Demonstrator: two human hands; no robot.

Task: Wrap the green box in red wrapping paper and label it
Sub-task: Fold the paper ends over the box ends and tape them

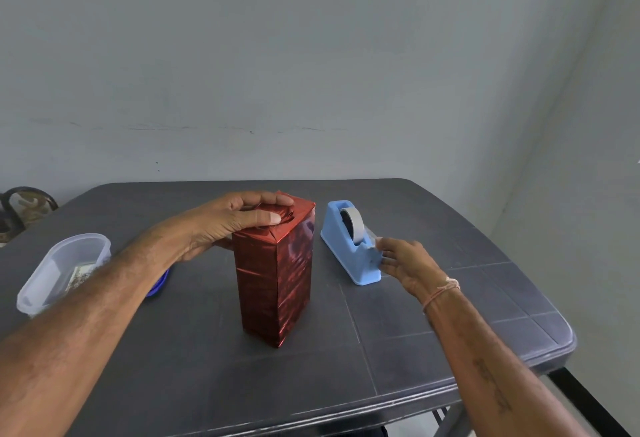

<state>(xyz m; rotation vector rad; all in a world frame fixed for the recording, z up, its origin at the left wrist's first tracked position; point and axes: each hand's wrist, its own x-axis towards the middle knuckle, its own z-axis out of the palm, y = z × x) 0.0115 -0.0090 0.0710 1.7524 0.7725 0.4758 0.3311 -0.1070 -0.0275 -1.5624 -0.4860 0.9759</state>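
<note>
The box (277, 274), in red paper, stands upright mid-table (415, 332) with the left hand (228, 222) laid on its folded top, fingers (263, 218) straight and pressing down — the right hand (405, 263) is at the cutter end of the dispenser (346, 246) beside it, blurred, so I cannot tell whether it is grasping anything.

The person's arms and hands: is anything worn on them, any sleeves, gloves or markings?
No sleeves or gloves anywhere. The wrist of the right hand carries a thin pinkish thread bracelet, and the right forearm has small dark tattoo marks. The left hand shows no jewellery.
</note>
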